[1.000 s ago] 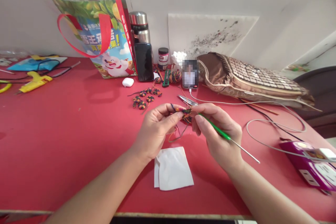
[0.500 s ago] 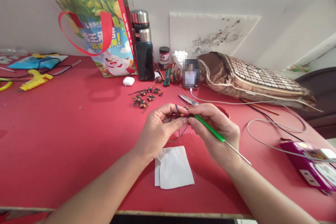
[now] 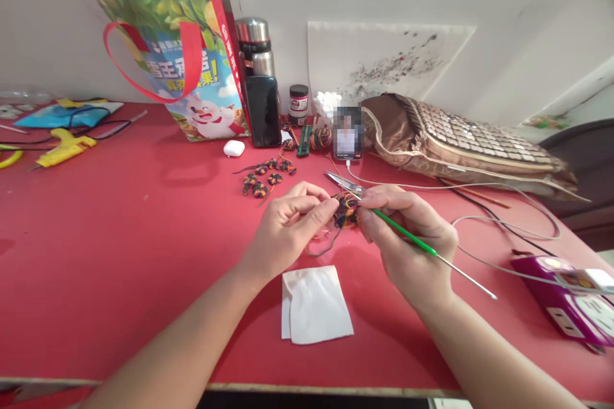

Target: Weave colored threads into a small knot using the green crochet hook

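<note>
My right hand holds a crochet hook with a green handle, its metal shaft pointing out to the lower right. Thumb and fingertips of my left hand are pinched together at the edge of some dark, orange and yellow yarn, partly hidden by my fingers. Loose strands trail below it toward the table. Just behind the yarn lie scissors, their handles mostly covered by my right hand. Several small round crocheted pieces in the same colours lie farther back to the left.
A folded white cloth or tissue lies in front of my hands. Behind stand a phone, a lit phone with a cable, a jar and a shopping bag. A purple power strip is at right, a yellow glue gun at left.
My hands have moved apart, the right one drawing the hook away to the right. The dark strand over my left index finger is gone from there, and the yarn between my hands shows more.
</note>
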Available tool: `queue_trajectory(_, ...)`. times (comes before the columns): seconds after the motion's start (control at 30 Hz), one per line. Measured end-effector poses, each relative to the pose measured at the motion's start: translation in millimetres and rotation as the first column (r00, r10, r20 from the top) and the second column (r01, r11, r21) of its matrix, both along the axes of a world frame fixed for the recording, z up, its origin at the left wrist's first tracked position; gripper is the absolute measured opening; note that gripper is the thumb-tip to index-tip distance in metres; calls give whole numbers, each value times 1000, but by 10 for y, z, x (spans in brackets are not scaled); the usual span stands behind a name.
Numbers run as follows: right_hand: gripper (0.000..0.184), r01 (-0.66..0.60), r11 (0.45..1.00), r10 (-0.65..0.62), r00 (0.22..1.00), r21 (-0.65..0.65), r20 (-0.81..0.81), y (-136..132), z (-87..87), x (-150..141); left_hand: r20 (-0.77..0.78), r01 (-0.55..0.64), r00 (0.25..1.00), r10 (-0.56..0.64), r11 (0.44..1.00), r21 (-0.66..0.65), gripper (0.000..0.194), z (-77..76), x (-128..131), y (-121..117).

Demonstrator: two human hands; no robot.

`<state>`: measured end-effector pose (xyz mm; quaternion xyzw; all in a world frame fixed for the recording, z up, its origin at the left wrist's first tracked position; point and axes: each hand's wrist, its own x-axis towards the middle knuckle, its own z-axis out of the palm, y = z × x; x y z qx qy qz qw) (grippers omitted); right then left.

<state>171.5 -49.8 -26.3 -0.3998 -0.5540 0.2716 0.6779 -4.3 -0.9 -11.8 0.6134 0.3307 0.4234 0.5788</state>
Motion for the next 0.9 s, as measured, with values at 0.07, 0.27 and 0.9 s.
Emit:
queue_trajectory(0.07, 19, 3, 1000, -3, 1000, 5, 19, -7, 7, -4, -102, -50, 993, 67, 986, 161, 38, -10, 6, -7)
queue_trajectory(0.27, 17, 1, 1000, -1, 1000, -1, 9, -8, 11, -10, -160, -102, 976, 148, 959, 264, 34, -52, 17, 18)
queue_trajectory(0.9, 18, 42, 999, -42, 993, 5, 108, -33, -22, -49, 435, 61, 878, 201, 853, -518, 38, -5, 197, -124)
